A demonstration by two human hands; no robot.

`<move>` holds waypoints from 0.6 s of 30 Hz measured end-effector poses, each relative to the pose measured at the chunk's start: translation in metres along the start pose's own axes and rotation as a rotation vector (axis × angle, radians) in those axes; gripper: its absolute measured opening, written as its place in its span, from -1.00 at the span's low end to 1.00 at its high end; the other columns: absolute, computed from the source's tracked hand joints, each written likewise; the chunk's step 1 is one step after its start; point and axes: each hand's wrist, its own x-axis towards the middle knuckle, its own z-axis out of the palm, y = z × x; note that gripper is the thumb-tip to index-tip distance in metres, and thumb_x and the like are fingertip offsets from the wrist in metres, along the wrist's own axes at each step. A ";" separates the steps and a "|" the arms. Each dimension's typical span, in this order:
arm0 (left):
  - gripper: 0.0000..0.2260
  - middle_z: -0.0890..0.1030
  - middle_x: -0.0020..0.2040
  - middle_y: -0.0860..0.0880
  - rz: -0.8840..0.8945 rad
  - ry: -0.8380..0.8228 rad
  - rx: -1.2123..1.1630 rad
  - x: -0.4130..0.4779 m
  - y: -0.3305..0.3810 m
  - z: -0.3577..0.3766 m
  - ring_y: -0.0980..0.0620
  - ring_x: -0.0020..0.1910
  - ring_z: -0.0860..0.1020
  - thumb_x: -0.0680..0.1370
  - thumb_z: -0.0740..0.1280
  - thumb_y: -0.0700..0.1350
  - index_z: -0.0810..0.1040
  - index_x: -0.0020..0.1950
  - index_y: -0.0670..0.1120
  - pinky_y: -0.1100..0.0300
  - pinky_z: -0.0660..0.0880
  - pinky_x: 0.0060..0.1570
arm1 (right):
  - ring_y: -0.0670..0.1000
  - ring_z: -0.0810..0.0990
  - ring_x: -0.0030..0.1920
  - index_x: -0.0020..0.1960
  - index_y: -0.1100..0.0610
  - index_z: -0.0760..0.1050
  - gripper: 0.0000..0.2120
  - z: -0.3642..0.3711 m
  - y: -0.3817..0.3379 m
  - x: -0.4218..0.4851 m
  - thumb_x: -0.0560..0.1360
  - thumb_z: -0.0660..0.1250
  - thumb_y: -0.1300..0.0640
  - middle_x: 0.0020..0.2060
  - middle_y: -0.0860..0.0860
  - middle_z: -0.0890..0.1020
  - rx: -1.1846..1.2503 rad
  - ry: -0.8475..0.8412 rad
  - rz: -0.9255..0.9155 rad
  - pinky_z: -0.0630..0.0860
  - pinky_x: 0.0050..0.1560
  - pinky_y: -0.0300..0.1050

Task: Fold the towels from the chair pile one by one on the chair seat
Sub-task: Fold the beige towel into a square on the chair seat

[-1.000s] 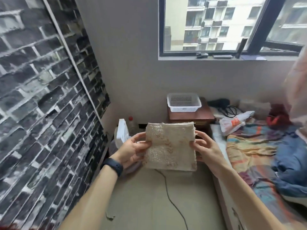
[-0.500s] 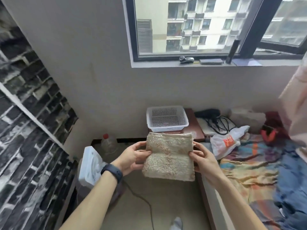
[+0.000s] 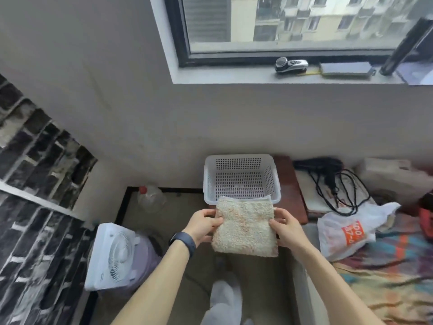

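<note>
Towel (image 3: 244,227), a folded beige shaggy rectangle at lower centre, long axis running up-frame toward the white perforated basket (image 3: 241,178); left hand (image 3: 203,225) and right hand (image 3: 284,228) pinch its side edges.

A white basket (image 3: 237,163) (perforated) was carried by the brown tabletop (image 3: 288,184); a bottle (image 3: 151,198) was stood on the floor (image 3: 185,208), left of it.
</note>
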 end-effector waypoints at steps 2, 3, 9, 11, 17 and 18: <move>-0.69 0.65 0.12 -0.10 -0.006 0.020 0.006 0.036 0.018 0.001 -0.07 0.03 0.66 0.55 0.38 -0.25 0.46 0.26 -0.09 0.10 0.60 -0.25 | 0.03 0.68 -0.02 0.26 0.00 0.49 -0.75 0.003 -0.010 0.042 0.61 0.25 0.21 0.03 0.06 0.66 -0.045 0.015 0.004 0.60 -0.18 -0.06; -0.70 0.64 0.14 -0.12 -0.011 0.030 0.013 0.053 0.027 0.000 -0.09 0.05 0.65 0.55 0.38 -0.26 0.45 0.25 -0.10 0.11 0.60 -0.25 | 0.07 0.68 -0.03 0.28 0.00 0.48 -0.73 0.006 -0.015 0.062 0.61 0.25 0.19 0.02 0.04 0.67 -0.070 0.026 0.005 0.62 -0.17 -0.01; -0.63 0.60 0.13 -0.09 -0.024 0.105 0.176 0.154 0.061 -0.017 -0.12 0.09 0.61 0.47 0.49 -0.12 0.47 0.23 -0.05 -0.13 0.56 0.15 | 0.30 0.63 0.08 0.41 -0.03 0.39 -0.64 0.026 -0.038 0.169 0.62 0.25 0.14 -0.01 0.04 0.65 -0.197 0.045 0.064 0.61 -0.06 0.09; -0.58 0.58 0.15 -0.04 -0.026 0.118 0.258 0.181 0.067 -0.021 -0.09 0.14 0.59 0.46 0.49 -0.05 0.47 0.28 -0.01 -0.09 0.52 0.22 | 0.24 0.65 0.05 0.41 -0.02 0.37 -0.64 0.034 -0.042 0.197 0.63 0.23 0.14 -0.05 -0.05 0.61 -0.227 0.047 0.088 0.60 -0.08 0.07; -0.41 0.56 0.26 -0.01 -0.073 0.102 0.402 0.225 0.083 -0.030 -0.06 0.24 0.54 0.51 0.41 0.06 0.32 0.49 -0.04 0.04 0.47 0.27 | 0.03 0.61 -0.08 0.50 0.03 0.30 -0.58 0.057 -0.035 0.262 0.65 0.23 0.11 0.17 0.01 0.55 -0.282 0.041 0.151 0.59 0.01 0.05; -0.40 0.55 0.25 0.00 -0.077 0.099 0.442 0.227 0.084 -0.031 -0.06 0.24 0.53 0.52 0.40 0.08 0.29 0.50 -0.02 0.09 0.47 0.24 | 0.07 0.63 -0.04 0.50 0.03 0.29 -0.57 0.060 -0.032 0.270 0.65 0.22 0.10 0.19 0.03 0.56 -0.287 0.016 0.173 0.61 0.04 0.07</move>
